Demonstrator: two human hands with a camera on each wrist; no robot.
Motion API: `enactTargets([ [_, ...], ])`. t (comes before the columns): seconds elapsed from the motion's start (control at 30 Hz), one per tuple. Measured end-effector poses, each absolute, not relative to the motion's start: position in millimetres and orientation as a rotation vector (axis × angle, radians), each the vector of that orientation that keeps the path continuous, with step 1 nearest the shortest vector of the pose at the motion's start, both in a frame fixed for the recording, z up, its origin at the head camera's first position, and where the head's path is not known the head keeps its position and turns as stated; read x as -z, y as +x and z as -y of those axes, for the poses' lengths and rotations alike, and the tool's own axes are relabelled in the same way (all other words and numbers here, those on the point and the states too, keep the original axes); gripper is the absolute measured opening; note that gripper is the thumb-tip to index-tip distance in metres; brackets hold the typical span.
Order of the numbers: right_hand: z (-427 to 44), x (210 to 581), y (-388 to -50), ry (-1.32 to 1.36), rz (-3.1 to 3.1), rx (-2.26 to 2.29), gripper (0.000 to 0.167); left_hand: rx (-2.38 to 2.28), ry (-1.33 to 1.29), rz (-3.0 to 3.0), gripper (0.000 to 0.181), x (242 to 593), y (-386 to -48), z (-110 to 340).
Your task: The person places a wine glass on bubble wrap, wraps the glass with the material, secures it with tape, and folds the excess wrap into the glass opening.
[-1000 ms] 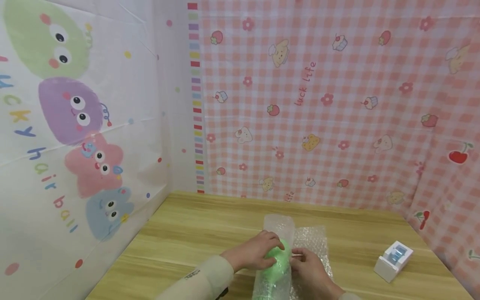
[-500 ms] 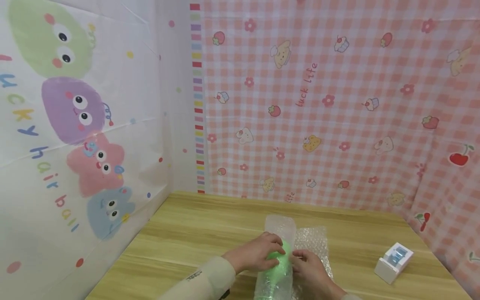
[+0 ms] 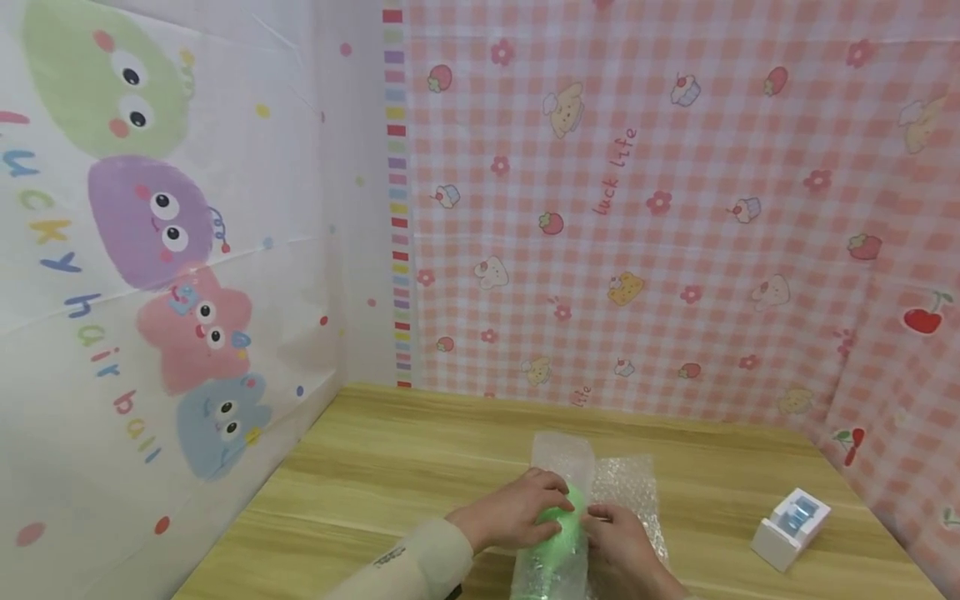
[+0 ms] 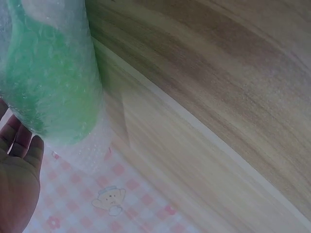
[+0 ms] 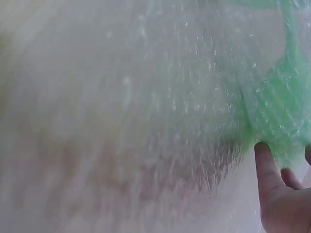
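A green object (image 3: 553, 550) lies on the table inside bubble wrap (image 3: 561, 454). Through the plastic in the right wrist view it has a rounded bowl (image 5: 282, 102) and a thin stem, like a goblet. My left hand (image 3: 517, 510) holds the wrapped object from the left, fingers bent over its top and thumb on the near side. On the other side my right hand (image 3: 628, 546) pinches the wrap's edge between thumb and fingers. Part of the wrap extends as a loose flat sheet (image 3: 630, 487) to the right. The near end of the bundle is cut off by the frame.
At the right of the wooden table (image 3: 375, 450) stands a small white tape dispenser (image 3: 780, 542) with a clear bluish roll. A pink checked cloth (image 3: 675, 250) hangs behind the table, and a white printed cloth (image 3: 300, 208) covers the left side.
Both hands keep nearly the same hold on the bundle. The head view has shifted very slightly, so everything appears a little further right and lower.
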State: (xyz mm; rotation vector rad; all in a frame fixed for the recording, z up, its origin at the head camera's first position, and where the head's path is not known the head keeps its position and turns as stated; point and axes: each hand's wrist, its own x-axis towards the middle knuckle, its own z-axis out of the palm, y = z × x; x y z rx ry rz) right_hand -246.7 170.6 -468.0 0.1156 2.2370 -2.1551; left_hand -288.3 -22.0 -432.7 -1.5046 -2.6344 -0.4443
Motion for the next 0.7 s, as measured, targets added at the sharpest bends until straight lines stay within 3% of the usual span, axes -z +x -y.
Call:
enactTargets([
  [0.7,-173.8,471.8,-250.5,0.114,-2.215,2.137,0.031,0.301,-1.501,2.565,0.029,430.3,-288.9,18.2],
])
